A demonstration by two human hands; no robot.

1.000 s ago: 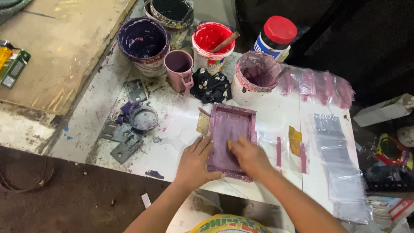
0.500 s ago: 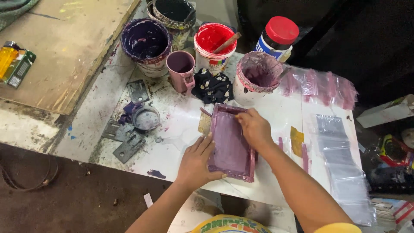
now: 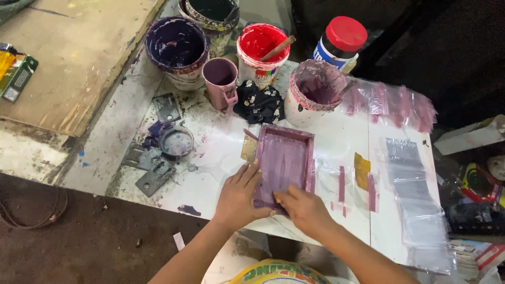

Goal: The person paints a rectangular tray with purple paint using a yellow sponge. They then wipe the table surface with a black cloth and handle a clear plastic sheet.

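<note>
- Head view: the right hand point(image 3: 304, 209) has slid back from the far end of the purple-smeared frame point(image 3: 284, 163) to its near edge, fingers pinching something small I cannot make out.
- Left hand point(image 3: 238, 199) stays flat, fingers spread, pinning the frame's near-left corner to the white worktop point(image 3: 221, 152), just short of the purple-lined bucket point(image 3: 314, 90).

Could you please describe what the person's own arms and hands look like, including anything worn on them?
Both forearms are bare, with no sleeves in view. The left hand and right hand wear no gloves, rings or watch. Any paint stains on the fingers cannot be made out.
</note>
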